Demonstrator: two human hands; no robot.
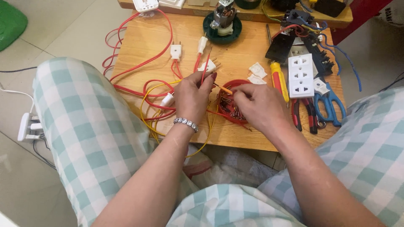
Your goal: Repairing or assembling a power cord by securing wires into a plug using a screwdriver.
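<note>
Over the small wooden table (139, 46), the left hand (191, 98) pinches a thin red wire (205, 69) upright, while the right hand (259, 105) nips a yellow-tipped wire (225, 89) over the red dish (235, 86), which both hands half hide. At 2 o'clock lies a white socket strip (301, 75), its markings too small to make out; at 3 o'clock, blue scissors (330, 105).

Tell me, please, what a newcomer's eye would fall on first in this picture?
Probably the two hands at the middle of the small wooden table: the left hand pinches a red wire, while the right hand rests over a round red dish of small metal pieces. Next come the red and yellow wires with white plugs looping on the left, and the white socket strip on the right.
</note>
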